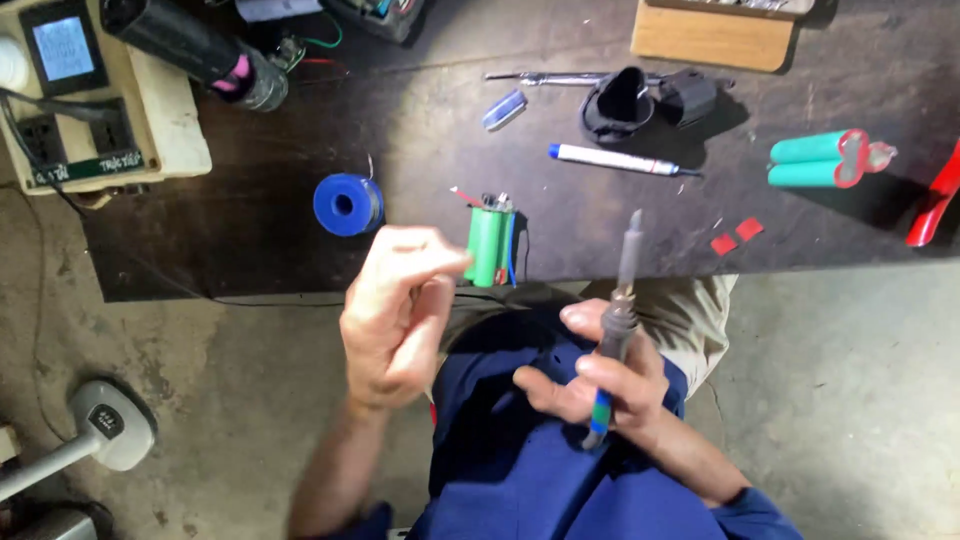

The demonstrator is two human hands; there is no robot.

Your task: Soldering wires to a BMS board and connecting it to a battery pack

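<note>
At frame centre, the right hand (590,385) grips a soldering iron (615,325); the left hand (400,315) hovers loosely curled, empty, beside a green battery pack (488,245) on the counter (600,215).

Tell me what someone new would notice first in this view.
The right hand stands out, gripping a soldering iron with its tip raised over the lap. Beside it the left hand hovers, fingers pinched, just before a green battery pack at the dark bench edge. A blue solder spool sits left of that pack.
</note>
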